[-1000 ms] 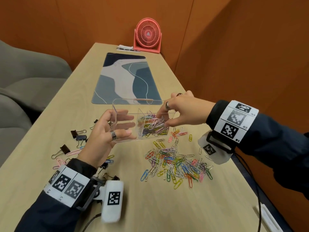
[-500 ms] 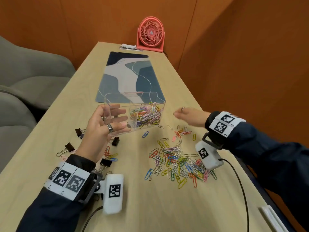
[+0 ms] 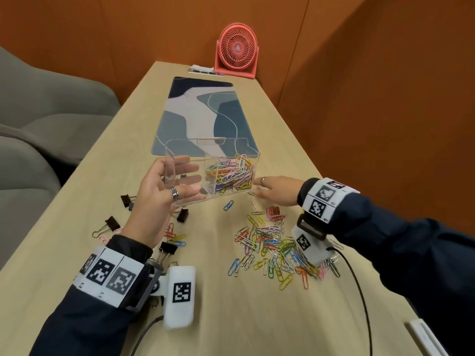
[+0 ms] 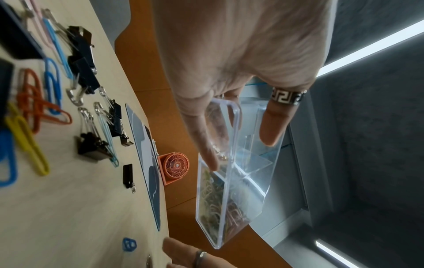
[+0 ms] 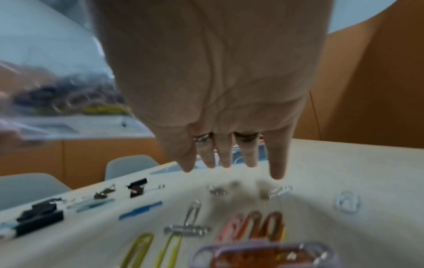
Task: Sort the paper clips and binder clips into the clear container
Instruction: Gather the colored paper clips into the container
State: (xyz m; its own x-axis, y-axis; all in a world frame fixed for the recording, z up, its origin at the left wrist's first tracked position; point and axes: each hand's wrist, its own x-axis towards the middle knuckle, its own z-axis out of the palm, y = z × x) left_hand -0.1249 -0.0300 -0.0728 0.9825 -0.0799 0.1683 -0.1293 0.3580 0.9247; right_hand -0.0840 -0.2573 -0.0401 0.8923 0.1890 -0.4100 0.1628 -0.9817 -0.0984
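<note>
My left hand [image 3: 164,191] grips the left end of the clear container [image 3: 231,147] and holds it above the table, thumb inside the wall [image 4: 234,137]. Its right compartment holds a heap of coloured paper clips [image 3: 231,173]; the left compartment looks bare. My right hand [image 3: 272,190] reaches low over the table just right of the container, fingers straight [image 5: 227,159] above a few silver clips [image 5: 218,191], holding nothing. A loose pile of coloured paper clips [image 3: 277,250] lies under my right wrist. Black binder clips [image 3: 110,223] lie scattered by my left wrist.
A blue patterned desk mat [image 3: 203,116] lies behind the container, and a coral desk fan [image 3: 237,51] stands at the table's far end. Grey chairs [image 3: 46,109] stand left of the table; an orange wall runs along the right. A single blue clip [image 3: 228,205] lies below the container.
My right hand has left the container's right compartment and dropped to the table beside it, fingers spread. The left hand has raised and levelled the container.
</note>
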